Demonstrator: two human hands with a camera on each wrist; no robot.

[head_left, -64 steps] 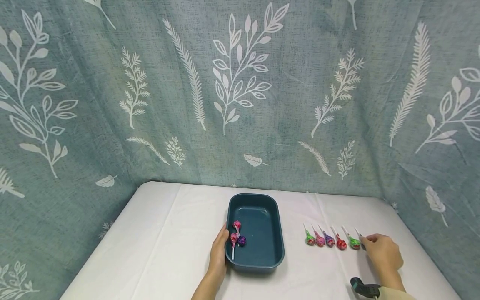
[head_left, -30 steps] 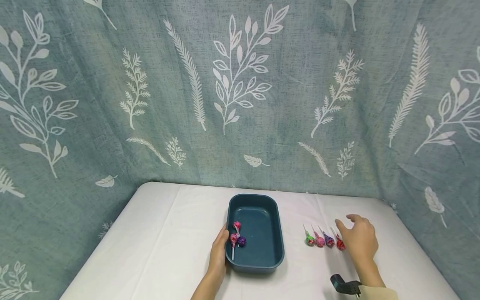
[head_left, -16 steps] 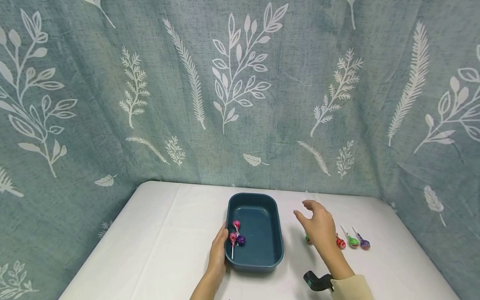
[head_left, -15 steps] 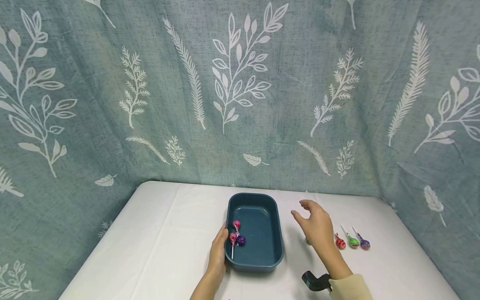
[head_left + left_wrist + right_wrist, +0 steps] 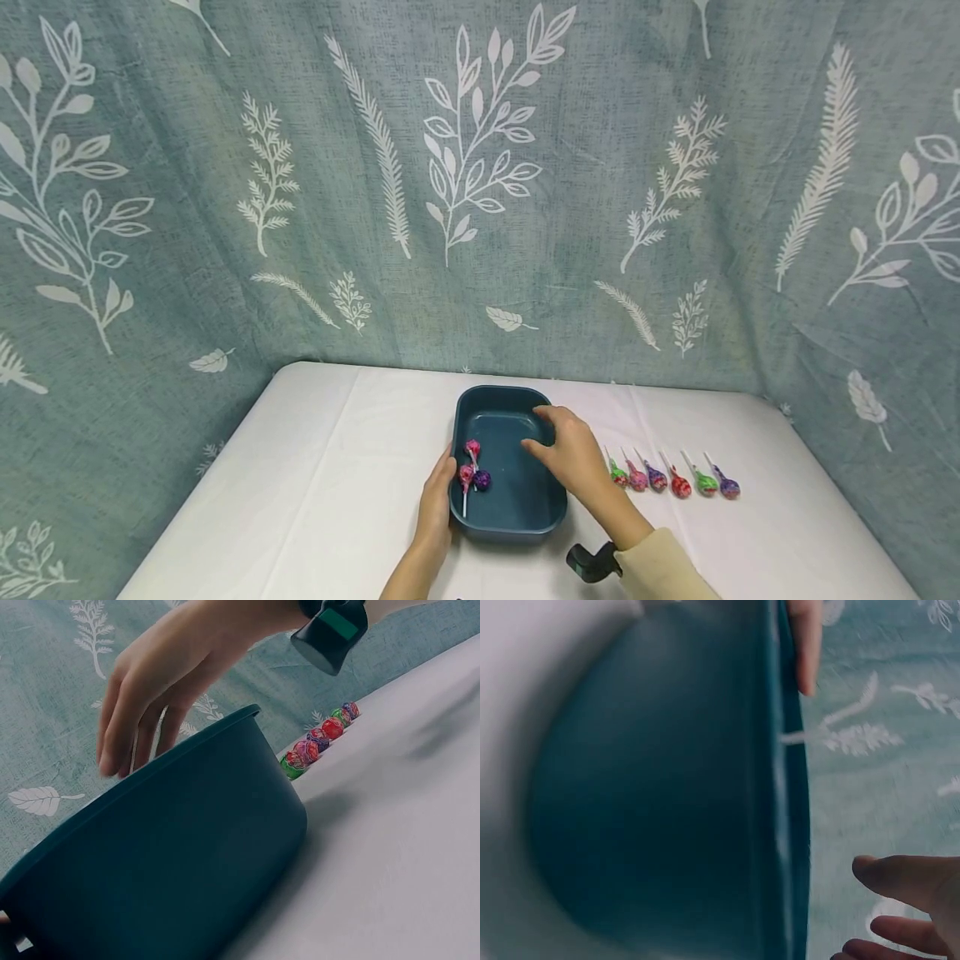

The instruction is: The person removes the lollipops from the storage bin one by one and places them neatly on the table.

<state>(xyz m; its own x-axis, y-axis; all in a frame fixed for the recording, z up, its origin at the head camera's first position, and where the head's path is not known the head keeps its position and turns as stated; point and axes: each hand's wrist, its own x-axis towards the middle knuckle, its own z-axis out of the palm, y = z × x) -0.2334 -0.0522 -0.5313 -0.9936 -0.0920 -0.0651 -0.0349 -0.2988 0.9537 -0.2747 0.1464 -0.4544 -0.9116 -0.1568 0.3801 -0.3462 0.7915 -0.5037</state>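
A dark teal rectangular bin [image 5: 561,450] stands on the white table. Three wrapped lollipops [image 5: 482,481] lie inside it along the left wall, pink and purple. My left hand [image 5: 437,500] holds the bin's left side at the rim; its fingers are partly hidden. Over the right rim hangs my right hand [image 5: 572,446], thumb and fingers spread apart, with nothing between them. The left wrist view shows this right hand [image 5: 161,690] above the bin's edge. To the right, several lollipops [image 5: 680,487] lie in a row, sticks pointing away: green, pink, purple, red, green, purple.
The white-covered table [image 5: 360,467] extends around the bin. A patterned green-grey curtain [image 5: 480,317] encloses the back and sides. A black camera device [image 5: 592,563] sits on the right wrist beside a beige sleeve [image 5: 663,567].
My right hand let go of the purple lollipop at the row's right end, then moved left across the row to the bin's right rim. My left hand and the bin stayed put.
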